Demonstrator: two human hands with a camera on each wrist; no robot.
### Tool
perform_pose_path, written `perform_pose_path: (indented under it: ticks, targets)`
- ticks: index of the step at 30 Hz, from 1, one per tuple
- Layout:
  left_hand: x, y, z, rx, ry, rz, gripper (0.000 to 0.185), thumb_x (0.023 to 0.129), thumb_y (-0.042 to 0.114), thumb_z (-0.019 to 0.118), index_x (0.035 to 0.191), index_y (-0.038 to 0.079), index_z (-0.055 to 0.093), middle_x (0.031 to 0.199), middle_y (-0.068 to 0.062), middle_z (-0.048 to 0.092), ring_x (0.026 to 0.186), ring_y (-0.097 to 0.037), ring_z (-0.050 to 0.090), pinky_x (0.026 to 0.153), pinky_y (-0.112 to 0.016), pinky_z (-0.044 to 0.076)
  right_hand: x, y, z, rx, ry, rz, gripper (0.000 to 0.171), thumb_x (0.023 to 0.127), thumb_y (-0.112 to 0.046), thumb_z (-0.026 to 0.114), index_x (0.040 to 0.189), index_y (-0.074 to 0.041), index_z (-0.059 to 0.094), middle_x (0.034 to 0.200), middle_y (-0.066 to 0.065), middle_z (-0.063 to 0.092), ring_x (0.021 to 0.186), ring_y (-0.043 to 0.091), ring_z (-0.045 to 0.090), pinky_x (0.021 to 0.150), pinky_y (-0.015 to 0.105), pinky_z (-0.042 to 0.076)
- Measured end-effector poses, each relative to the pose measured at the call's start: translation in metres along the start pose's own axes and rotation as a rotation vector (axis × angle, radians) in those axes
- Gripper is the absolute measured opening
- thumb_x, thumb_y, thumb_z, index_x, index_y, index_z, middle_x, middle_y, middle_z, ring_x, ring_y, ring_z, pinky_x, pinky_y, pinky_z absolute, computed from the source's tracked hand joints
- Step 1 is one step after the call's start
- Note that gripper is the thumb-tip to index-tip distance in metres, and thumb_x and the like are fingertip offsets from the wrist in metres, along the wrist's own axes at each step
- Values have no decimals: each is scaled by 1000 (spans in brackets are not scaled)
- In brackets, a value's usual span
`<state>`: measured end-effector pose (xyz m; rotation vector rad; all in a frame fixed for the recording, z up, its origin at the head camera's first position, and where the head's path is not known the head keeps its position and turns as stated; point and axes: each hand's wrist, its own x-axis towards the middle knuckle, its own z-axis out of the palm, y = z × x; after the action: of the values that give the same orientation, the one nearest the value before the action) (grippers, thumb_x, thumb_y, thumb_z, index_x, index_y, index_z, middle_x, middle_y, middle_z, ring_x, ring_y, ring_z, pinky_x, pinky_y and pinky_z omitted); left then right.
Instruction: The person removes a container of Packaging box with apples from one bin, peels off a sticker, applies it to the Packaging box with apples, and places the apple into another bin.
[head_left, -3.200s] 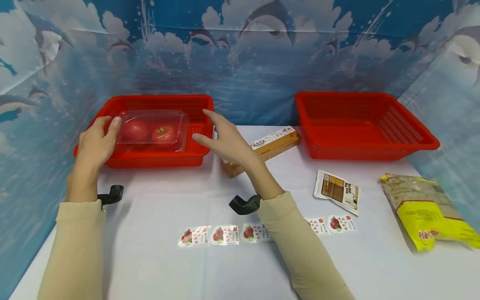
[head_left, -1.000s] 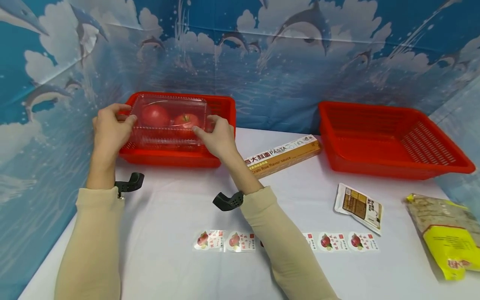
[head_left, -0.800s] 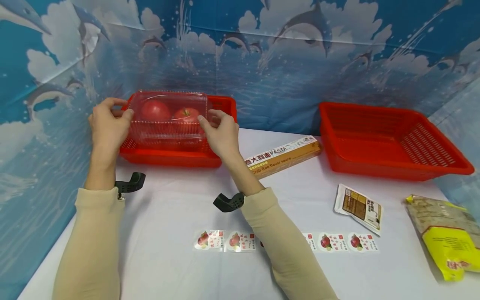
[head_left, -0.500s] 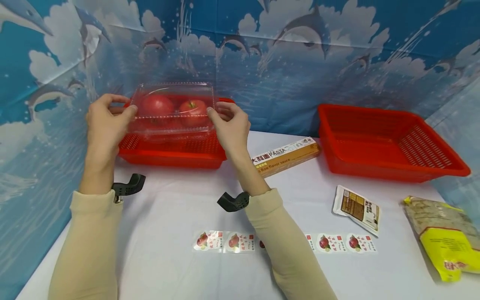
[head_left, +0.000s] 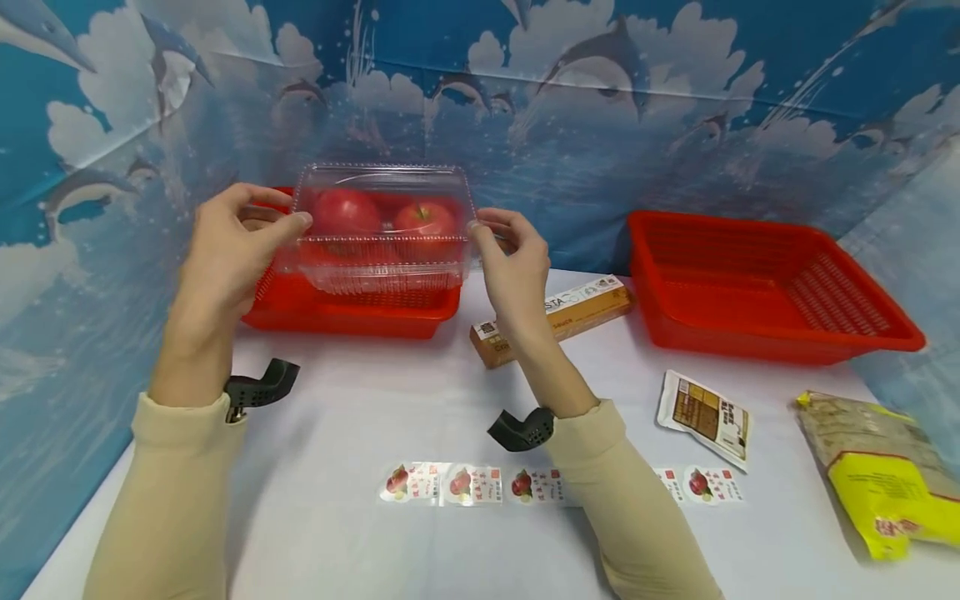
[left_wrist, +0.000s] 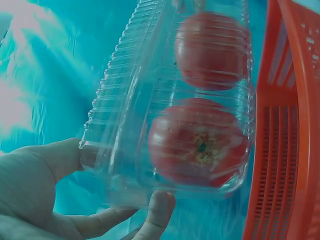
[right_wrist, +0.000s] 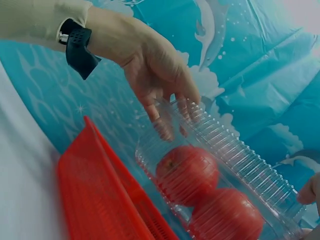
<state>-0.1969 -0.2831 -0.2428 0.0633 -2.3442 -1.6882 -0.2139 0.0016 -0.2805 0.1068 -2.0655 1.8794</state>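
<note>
A clear plastic clamshell box [head_left: 382, 250] with two red apples [head_left: 347, 212] inside hangs in the air, held between both hands. My left hand [head_left: 238, 250] grips its left end, thumb at the front corner. At the right end my right hand [head_left: 517, 265] pinches the rim between thumb and fingers. Behind and below the box is a red plastic basket [head_left: 352, 321], partly covered by it. In the left wrist view, fingers [left_wrist: 159, 212] press the underside of the box beneath an apple [left_wrist: 200, 142]. The right wrist view shows the box above the basket's edge [right_wrist: 100, 185].
A second red basket [head_left: 780, 333] stands at the right. Between the baskets lies a pasta box [head_left: 588, 308], partly behind the right hand. A small pouch [head_left: 705, 419], a yellow bag [head_left: 877, 483] and a row of apple stickers [head_left: 471, 485] lie on the white table [head_left: 330, 533].
Both hands have taken hold of the clamshell box and lifted it from the left basket. It has moved up, toward the camera and to the right. The camera view has shifted too.
</note>
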Motion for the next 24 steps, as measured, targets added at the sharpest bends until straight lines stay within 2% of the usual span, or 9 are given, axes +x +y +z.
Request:
perform_pose_path:
  ticks: [6, 12, 16, 21, 24]
  targets:
    - [-12, 10, 17, -48, -111, -6, 35, 99, 30, 74, 125, 13, 59, 106, 6, 65, 87, -9, 69, 89, -26, 50, -9, -6, -33, 77, -12, 13, 27, 104, -19, 66, 127, -5, 66, 121, 6, 66, 109, 23, 68, 102, 33, 54]
    - [-22, 22, 31, -143, -217, -4, 44, 99, 30, 74, 132, 8, 55, 105, 2, 68, 86, -13, 69, 86, -23, 55, -19, -14, -73, 146, -39, 69, 21, 103, -12, 62, 122, -3, 62, 112, 5, 64, 107, 23, 63, 103, 30, 54]
    - [-32, 29, 42, -69, -257, -5, 56, 100, 35, 72, 142, 6, 49, 114, -3, 62, 90, -16, 67, 81, -22, 58, -27, -14, -101, 110, -85, 84, 21, 102, -11, 62, 122, -4, 61, 115, 7, 62, 105, 22, 62, 99, 25, 55]
    - [-47, 38, 59, 90, -323, -14, 64, 99, 40, 74, 147, 9, 47, 119, -9, 58, 95, -21, 63, 78, -24, 58, -40, -15, -136, 61, -154, 106, 21, 103, -12, 63, 122, -4, 59, 120, 7, 59, 106, 20, 60, 96, 20, 55]
    - [-54, 41, 71, 102, -391, -15, 64, 97, 40, 77, 145, 10, 48, 116, -12, 59, 98, -24, 62, 81, -27, 58, -47, -17, -158, 50, -158, 106, 19, 103, -11, 65, 120, -4, 61, 120, 6, 59, 106, 21, 59, 94, 18, 55]
